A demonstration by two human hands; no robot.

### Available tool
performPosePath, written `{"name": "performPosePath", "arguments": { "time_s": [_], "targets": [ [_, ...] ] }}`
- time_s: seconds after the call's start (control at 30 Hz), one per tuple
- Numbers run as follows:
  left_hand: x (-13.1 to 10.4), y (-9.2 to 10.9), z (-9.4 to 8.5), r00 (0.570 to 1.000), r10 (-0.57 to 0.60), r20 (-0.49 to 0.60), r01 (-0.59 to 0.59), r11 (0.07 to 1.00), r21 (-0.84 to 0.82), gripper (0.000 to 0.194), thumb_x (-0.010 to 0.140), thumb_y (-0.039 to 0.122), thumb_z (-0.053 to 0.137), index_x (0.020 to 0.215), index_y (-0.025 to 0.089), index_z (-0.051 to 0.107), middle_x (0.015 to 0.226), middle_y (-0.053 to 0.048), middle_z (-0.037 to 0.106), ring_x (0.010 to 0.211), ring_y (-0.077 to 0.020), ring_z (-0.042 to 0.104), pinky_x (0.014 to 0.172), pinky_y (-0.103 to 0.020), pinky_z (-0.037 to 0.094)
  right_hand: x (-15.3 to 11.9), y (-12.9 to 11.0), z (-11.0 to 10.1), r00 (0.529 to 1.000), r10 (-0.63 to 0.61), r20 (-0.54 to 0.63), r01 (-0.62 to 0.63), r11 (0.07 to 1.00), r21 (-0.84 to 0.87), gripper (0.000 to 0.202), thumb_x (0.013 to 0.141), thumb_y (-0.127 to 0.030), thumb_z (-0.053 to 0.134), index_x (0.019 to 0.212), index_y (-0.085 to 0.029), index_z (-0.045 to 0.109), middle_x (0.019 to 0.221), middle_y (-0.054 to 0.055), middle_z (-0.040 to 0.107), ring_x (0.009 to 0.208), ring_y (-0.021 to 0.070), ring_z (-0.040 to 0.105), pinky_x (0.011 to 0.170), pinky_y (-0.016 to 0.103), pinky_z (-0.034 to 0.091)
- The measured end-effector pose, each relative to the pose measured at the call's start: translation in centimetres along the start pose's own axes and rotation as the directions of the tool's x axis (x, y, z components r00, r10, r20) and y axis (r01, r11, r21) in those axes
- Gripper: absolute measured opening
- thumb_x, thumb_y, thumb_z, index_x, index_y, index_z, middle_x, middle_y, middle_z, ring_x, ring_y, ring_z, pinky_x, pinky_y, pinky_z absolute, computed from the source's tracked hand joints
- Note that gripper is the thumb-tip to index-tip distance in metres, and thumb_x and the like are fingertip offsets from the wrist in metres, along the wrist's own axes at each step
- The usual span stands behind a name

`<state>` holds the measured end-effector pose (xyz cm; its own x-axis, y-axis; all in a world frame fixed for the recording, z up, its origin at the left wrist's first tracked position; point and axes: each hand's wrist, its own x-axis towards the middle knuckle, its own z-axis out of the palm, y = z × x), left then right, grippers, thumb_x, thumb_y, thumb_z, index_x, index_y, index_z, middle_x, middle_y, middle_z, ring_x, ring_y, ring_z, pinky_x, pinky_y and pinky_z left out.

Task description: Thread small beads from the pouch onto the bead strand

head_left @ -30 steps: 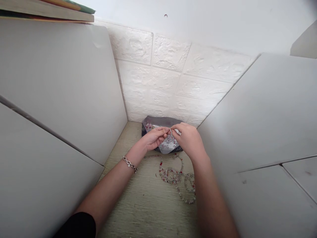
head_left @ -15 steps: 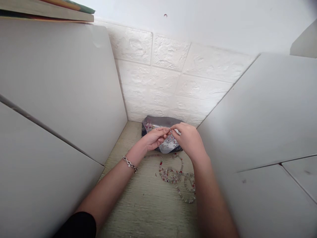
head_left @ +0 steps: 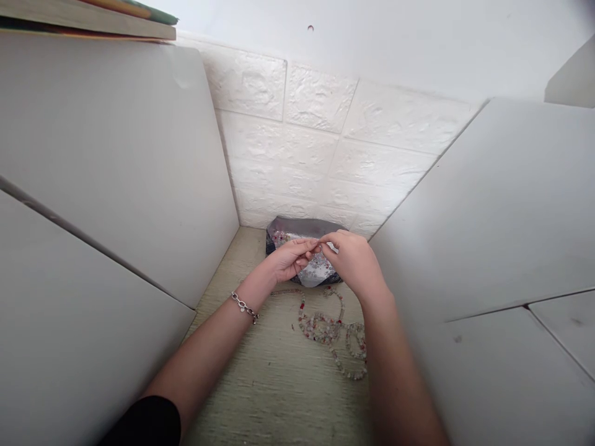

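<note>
Above an opened bag of small loose beads, my two hands meet at the fingertips. My left hand is closed in a pinch, palm partly up. Its thumb and forefinger touch those of my right hand, which pinches from the other side. Whatever lies between the fingertips is too small to name. A long strand of tiny mixed-colour beads lies in loops on the surface below, some red, some pale. One end of it runs left under my left wrist, where it is hidden.
White panels rise on the left and right. A white brick-patterned wall stands behind the bag. Books lie atop the left panel. The greenish surface extends toward me. A chain bracelet circles my left wrist.
My hands stay at nearly the same spot, fingertips still together. My right fingers have shifted very slightly at the pinch. The strand and bag look unmoved.
</note>
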<state>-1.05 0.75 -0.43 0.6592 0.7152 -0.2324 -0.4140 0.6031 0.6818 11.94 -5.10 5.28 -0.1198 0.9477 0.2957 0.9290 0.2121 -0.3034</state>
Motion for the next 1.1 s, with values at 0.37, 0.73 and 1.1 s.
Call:
{"name": "performPosePath", "arguments": {
  "time_s": [0.37,0.73,1.1],
  "targets": [
    [0.08,-0.03,-0.33,1.000,-0.011,0.017,0.011,1.000,0.017,0.008,0.070,0.015,0.062,0.068,0.008,0.061,0.062,-0.001,0.054,0.043,0.0019,0.039,0.034,-0.008,0.024,0.24,0.25,0.01,0.999,-0.028,0.045,0.022,0.992,0.123,0.024,0.081,-0.024,0.044,0.083,-0.024,0.068,0.077,0.002,0.064,0.072,0.0126,0.056,0.066,0.024,0.038],
    [-0.30,0.42,0.26,1.000,0.005,0.024,-0.008,0.991,0.133,0.010,0.069,0.017,0.063,0.071,0.008,0.060,0.064,-0.002,0.054,0.042,0.0019,0.037,0.033,-0.009,0.019,0.33,0.38,0.35,1.000,-0.004,0.031,0.000,0.994,0.109,0.026,0.081,-0.023,0.043,0.083,-0.024,0.068,0.081,0.003,0.065,0.075,0.0139,0.057,0.068,0.025,0.038],
    [-0.23,0.43,0.18,0.997,0.020,0.080,-0.026,0.997,0.074,0.012,0.068,0.017,0.064,0.068,0.008,0.056,0.057,0.003,0.046,0.041,0.0022,0.033,0.033,-0.010,0.018,0.36,0.33,0.44,0.999,0.054,-0.002,-0.051,0.954,0.294,0.019,0.076,-0.027,0.045,0.078,-0.018,0.062,0.068,0.000,0.062,0.062,0.0110,0.051,0.059,0.022,0.035]
  ]
}}
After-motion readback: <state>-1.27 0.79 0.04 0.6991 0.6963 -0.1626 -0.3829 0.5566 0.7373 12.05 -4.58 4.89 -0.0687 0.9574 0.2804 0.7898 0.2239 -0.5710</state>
